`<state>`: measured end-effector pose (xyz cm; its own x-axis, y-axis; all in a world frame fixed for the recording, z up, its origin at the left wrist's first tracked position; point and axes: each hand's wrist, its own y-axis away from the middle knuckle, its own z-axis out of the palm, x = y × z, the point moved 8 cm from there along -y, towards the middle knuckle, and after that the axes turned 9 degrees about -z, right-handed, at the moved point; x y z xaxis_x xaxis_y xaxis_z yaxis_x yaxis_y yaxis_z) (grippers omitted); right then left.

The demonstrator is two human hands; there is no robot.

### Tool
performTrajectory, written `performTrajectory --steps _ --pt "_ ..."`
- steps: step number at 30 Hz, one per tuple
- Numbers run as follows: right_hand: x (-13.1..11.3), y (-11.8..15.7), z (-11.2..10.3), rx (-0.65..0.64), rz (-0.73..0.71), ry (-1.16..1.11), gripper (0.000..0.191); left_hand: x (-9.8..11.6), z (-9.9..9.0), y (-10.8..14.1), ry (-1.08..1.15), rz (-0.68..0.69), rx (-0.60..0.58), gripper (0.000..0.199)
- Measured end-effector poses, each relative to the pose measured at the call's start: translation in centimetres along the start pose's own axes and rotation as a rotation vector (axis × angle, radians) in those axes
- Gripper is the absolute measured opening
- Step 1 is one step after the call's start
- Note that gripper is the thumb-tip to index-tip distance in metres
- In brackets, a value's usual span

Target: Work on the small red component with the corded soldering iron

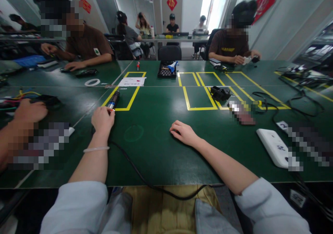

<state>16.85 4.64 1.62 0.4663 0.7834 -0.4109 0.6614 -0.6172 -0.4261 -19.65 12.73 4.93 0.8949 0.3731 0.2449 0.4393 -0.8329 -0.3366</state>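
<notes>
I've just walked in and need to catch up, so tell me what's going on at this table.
The person's left hand grips the near end of a black cylindrical tool with a blue band; its far end points into a yellow outline on the green table. The right hand rests there loosely curled, with nothing visible in it. A black cable runs from near the left hand over the table's edge.

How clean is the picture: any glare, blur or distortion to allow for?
Head view: the bright opening at the back is washed out; head view: the red banner at upper right looks stretched and soft; head view: pixel blocks cover one end of the white box; head view: the left hand and black tool are clearer, though fine detail is soft.
</notes>
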Motion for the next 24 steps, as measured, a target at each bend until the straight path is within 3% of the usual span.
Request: performTrajectory --steps 3,8,10,13,17,24 --pt "0.0 -0.1 0.1 -0.006 -0.002 0.01 0.012 2.7 0.5 1.0 0.201 0.145 -0.054 0.033" --pt "0.0 -0.1 0.1 -0.002 -0.004 0.002 0.012 10.2 2.8 6.2 0.705 0.341 -0.546 0.036" --pt "0.0 0.0 0.0 0.005 0.002 -0.011 0.012 13.3 3.0 9.2 0.786 0.414 -0.717 0.038" --pt "0.1 0.0 0.0 0.021 0.023 -0.041 0.016 16.7 2.9 13.2 0.797 0.534 -0.878 0.038" --pt "0.1 0.0 0.1 0.025 0.039 -0.084 0.033 18.4 3.0 16.4 0.799 0.621 -1.013 0.041" --pt "-0.1 -0.2 0.5 0.014 0.009 -0.055 0.011 18.6 3.1 17.6 0.867 0.621 -1.125 0.047"
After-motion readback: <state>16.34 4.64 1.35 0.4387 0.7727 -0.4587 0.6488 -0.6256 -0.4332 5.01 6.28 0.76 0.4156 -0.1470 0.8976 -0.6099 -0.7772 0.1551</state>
